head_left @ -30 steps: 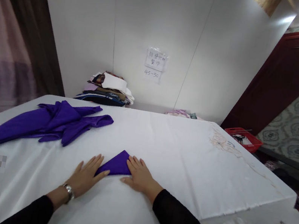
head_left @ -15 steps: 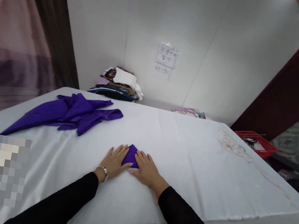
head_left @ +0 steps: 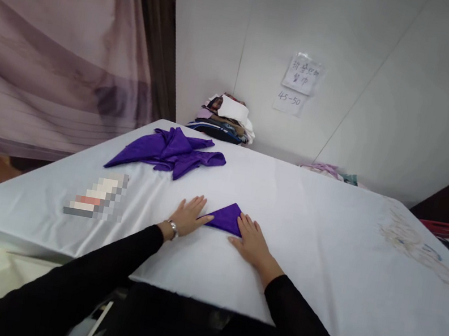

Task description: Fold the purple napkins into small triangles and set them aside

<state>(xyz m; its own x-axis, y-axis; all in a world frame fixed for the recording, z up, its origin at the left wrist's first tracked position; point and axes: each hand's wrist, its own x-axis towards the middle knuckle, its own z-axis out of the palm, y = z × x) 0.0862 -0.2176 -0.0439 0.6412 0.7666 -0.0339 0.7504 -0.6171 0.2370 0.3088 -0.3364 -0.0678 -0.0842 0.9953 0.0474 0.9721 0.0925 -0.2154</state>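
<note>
Presently, head view, the sole feed I have at this distance: one folded purple cloth (head_left: 225,218), roughly triangular, flat on the white tabletop (head_left: 303,210), between the two hands. Long axis: side to side, running from hand to hand; peak pointing away from the wearer, set toward the right end. Left hand (head_left: 188,216): palm down at the narrow left corner, thumb reaching to it; fingers outstretched, a little spread, clamped on nothing. Right hand (head_left: 252,241): fingertips at the right edge; fingers extended nearly side by side, thumb apart, no grip. Nearer the peak, by my reading: the right hand. One loose purple heap (head_left: 167,150): farther off and leftward, apart from the folded piece.
</note>
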